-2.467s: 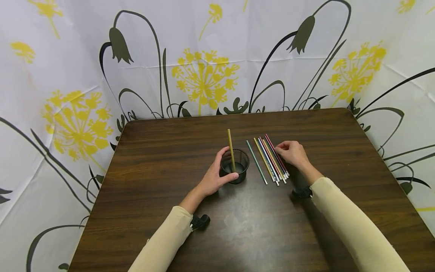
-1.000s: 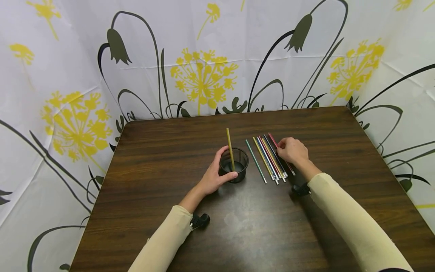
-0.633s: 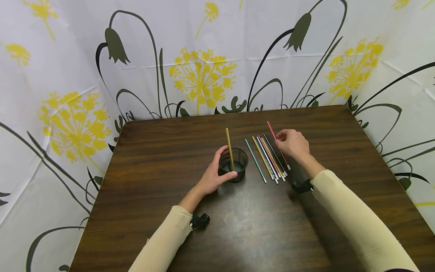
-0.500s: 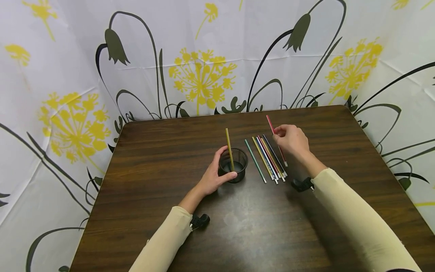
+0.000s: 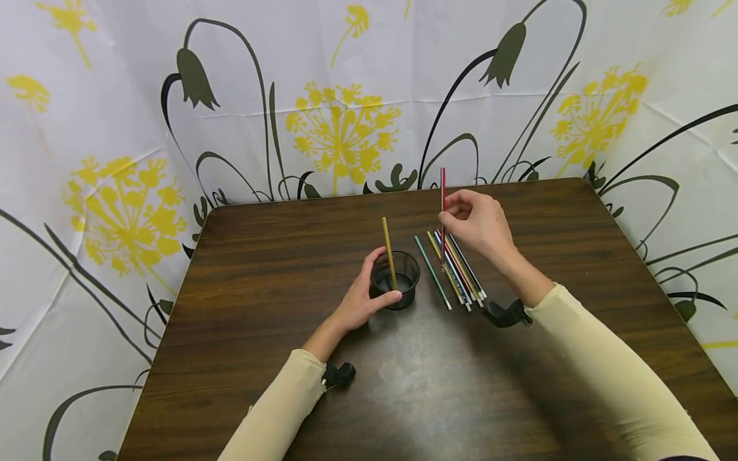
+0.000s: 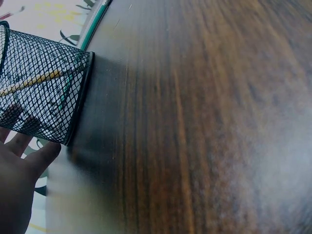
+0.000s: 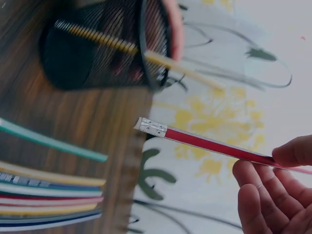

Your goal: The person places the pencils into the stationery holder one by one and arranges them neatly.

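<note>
A black mesh pencil cup [image 5: 407,296] stands upright on the table, and my left hand [image 5: 360,298] grips it from the left side. One yellow pencil [image 5: 388,246] leans inside the cup, its upper half above the rim. My right hand [image 5: 481,224] pinches a red pencil [image 7: 204,145] between thumb and fingers, held nearly upright above the table. In the right wrist view its silver ferrule and eraser point toward the cup side. Below that hand lies a row of several pencils [image 5: 461,272] in mixed colours. A green pencil [image 5: 432,272] lies apart, between the row and the cup.
The dark wood-grain table [image 5: 259,288] ends at a back edge against a white cloth [image 5: 242,64] with yellow and green flower prints. A black wrist camera [image 5: 340,375] sits on the left wrist, another camera [image 5: 504,314] on the right.
My right hand has drawn the red pencil off the right end of the row, lifted it, turned it upright and carried it left. My left hand keeps its hold on the cup.
</note>
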Tool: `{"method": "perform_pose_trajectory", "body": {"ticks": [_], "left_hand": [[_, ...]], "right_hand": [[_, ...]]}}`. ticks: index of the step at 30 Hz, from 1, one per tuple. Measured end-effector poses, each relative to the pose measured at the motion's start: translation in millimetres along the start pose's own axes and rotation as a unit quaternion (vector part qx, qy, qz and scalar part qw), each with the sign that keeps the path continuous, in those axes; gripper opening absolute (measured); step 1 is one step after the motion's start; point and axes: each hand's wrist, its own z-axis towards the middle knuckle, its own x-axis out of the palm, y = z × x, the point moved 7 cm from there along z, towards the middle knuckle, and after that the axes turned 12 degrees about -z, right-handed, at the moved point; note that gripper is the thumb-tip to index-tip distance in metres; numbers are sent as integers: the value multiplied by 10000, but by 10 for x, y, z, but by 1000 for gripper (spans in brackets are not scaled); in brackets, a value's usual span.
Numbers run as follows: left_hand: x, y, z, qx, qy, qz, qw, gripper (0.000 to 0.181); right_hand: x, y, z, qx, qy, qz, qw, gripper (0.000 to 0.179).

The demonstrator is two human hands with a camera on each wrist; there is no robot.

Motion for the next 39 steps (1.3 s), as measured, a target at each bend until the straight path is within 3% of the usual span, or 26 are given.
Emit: {"method": "perform_pose_trajectory", "body": {"ticks": [5, 9, 22, 33, 39], "left_hand": [[-2, 14, 8, 32, -17, -50, 10000, 84], [1, 20, 14, 94, 13, -154, 9998, 84], [17, 36, 23, 161, 183, -425, 9988, 83], [15, 31, 17, 77, 123, -315, 9994, 83], [15, 27, 16, 84, 122, -290, 9995, 83]], "right_hand": [[-8, 225, -66, -291, -154, 623, 9975, 15], [66, 332, -123, -589, -148, 771, 9952, 13], [534, 320, -331, -904, 487, 365, 9940, 13], [752, 269, -390, -1097, 714, 216, 9912, 12], [820, 271, -398, -1269, 647, -10, 9898, 11]]}}
